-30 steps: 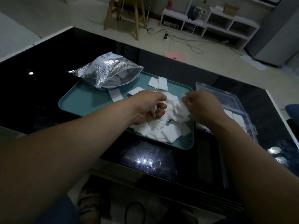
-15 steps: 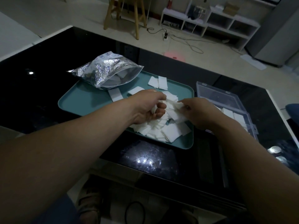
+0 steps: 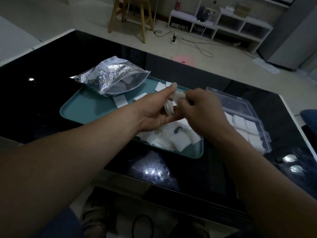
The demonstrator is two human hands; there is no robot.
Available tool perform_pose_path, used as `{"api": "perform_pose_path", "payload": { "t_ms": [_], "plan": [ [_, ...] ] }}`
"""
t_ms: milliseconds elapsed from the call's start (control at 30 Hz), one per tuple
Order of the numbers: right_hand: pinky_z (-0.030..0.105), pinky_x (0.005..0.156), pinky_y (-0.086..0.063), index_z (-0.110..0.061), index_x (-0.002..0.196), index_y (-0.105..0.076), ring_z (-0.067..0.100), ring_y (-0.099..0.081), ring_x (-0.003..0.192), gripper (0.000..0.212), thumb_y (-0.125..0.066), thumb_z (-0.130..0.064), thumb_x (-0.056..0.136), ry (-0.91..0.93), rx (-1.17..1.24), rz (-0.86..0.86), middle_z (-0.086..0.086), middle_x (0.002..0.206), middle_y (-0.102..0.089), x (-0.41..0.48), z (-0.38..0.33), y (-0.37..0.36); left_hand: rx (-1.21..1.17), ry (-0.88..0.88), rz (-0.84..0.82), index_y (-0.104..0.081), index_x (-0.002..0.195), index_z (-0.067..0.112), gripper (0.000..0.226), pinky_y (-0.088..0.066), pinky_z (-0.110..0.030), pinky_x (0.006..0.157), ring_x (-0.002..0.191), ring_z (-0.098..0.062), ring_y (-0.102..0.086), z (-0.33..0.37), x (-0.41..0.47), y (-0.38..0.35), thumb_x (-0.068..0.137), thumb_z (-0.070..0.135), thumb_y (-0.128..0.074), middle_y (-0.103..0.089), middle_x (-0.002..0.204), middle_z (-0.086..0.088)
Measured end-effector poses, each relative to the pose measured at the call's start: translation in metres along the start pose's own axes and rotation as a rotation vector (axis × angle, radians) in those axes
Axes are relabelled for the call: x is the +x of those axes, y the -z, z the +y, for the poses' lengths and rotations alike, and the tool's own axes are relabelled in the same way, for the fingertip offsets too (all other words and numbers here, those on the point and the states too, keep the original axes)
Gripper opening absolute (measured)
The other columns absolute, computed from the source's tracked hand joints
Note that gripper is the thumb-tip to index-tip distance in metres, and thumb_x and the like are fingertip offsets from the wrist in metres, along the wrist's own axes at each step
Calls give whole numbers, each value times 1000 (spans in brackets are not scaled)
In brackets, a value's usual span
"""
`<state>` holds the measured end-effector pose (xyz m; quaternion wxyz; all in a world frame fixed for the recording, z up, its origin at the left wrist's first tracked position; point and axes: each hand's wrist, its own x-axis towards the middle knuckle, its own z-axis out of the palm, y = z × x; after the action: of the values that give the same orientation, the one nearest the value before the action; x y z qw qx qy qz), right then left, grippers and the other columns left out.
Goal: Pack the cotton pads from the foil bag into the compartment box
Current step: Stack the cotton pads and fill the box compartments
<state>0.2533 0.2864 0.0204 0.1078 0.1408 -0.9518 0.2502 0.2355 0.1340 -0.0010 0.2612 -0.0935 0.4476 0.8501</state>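
Above the teal tray [image 3: 89, 112], my left hand [image 3: 159, 107] holds a small stack of white cotton pads [image 3: 169, 107] on edge between thumb and fingers. My right hand [image 3: 200, 109] pinches one pad [image 3: 179, 96] at the top of that stack. A loose heap of cotton pads [image 3: 173, 138] lies in the tray's near right corner, under both hands. The silver foil bag [image 3: 109, 79] lies open at the tray's far left with pads showing inside. The clear compartment box [image 3: 247, 122] stands open to the right of the tray, its near compartments filled with pads.
A few single pads [image 3: 120, 102] lie on the tray near the bag's mouth. The tray and box sit on a glossy black table [image 3: 42, 86]. Beyond the table are a wooden stool [image 3: 130, 16], floor cables and a low white shelf [image 3: 223, 23].
Both hands have lifted off the heap. My left hand now holds a gathered stack upright, and my right hand has come left to it with a pad.
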Motion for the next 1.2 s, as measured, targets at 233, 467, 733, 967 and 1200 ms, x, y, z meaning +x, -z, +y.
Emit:
{"api": "perform_pose_path", "payload": {
  "t_ms": [233, 467, 733, 967, 1200],
  "plan": [
    [5, 71, -36, -35, 107, -70, -11, -60, 97, 15, -73, -43, 94, 28, 135, -167, -21, 101, -70, -8, 4, -1, 95, -1, 48, -57, 134, 0, 43, -60, -32, 62, 73, -17, -68, 2, -4, 3, 107, 32, -48, -69, 104, -11],
    [11, 74, -52, -19, 102, -56, 6, -63, 96, 37, -84, -33, 85, -26, 279, -306, -1, 120, -63, -11, 5, 0, 262, 106, -126, -62, 87, 22, 35, -46, -28, 67, 66, -13, -54, -4, -7, 3, 106, 42, -40, -58, 80, -2],
    [31, 99, -48, -17, 104, -57, 13, -59, 110, 40, -86, -35, 82, -13, 272, -240, -3, 117, -65, -8, 16, 1, 223, 86, -93, -62, 105, 23, 31, -53, -27, 62, 63, -9, -57, -6, -4, 5, 108, 45, -40, -58, 79, 2],
    [27, 100, -51, -21, 109, -58, -5, -58, 112, 43, -87, -36, 81, -31, 321, -208, -16, 119, -64, -9, 18, 3, 211, 55, -6, -72, 108, 23, 24, -56, -26, 55, 64, -10, -64, -7, -3, 7, 105, 37, -53, -69, 88, -1],
    [40, 88, -62, -19, 110, -56, 11, -70, 108, 41, -87, -24, 83, -48, 455, -162, -5, 117, -68, -8, 22, 1, 144, 19, -109, -81, 85, 17, 37, -56, -20, 63, 64, -8, -66, -5, -2, 6, 104, 14, -49, -72, 80, -2]
  ]
}}
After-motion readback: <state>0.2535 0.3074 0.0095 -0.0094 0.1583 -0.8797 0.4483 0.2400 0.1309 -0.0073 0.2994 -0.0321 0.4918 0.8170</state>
